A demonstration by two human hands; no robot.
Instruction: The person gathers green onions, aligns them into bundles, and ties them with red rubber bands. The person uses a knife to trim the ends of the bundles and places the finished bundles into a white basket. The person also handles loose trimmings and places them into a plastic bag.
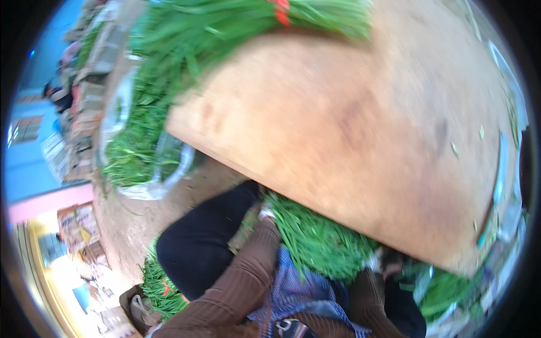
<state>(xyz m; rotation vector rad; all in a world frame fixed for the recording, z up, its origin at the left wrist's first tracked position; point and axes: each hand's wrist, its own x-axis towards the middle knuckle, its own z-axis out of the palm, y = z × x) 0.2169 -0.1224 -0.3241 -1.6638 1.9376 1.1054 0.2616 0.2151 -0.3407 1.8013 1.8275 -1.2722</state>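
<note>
Long, thin leafy greens [321,241], maybe garlic chives, lie in a loose mass over my lap, below the near edge of a wooden board [296,126]. At their left end is my left hand [267,213], in something whitish, perhaps a glove. My right hand [372,263], whitish too, is at their right end. Leaves and blur hide the fingers of both hands. Across the far part of the board lies a big bundle of the same greens [253,25], bound with a red tie [280,12].
A white plastic bag of greens [146,191] stands left of the board. Tied green bundles [165,291] lie at lower left by my knee. A blue-green strip-like object [501,169] lies at the board's right edge. More greens [448,291] are at lower right. A person [61,95] is far left.
</note>
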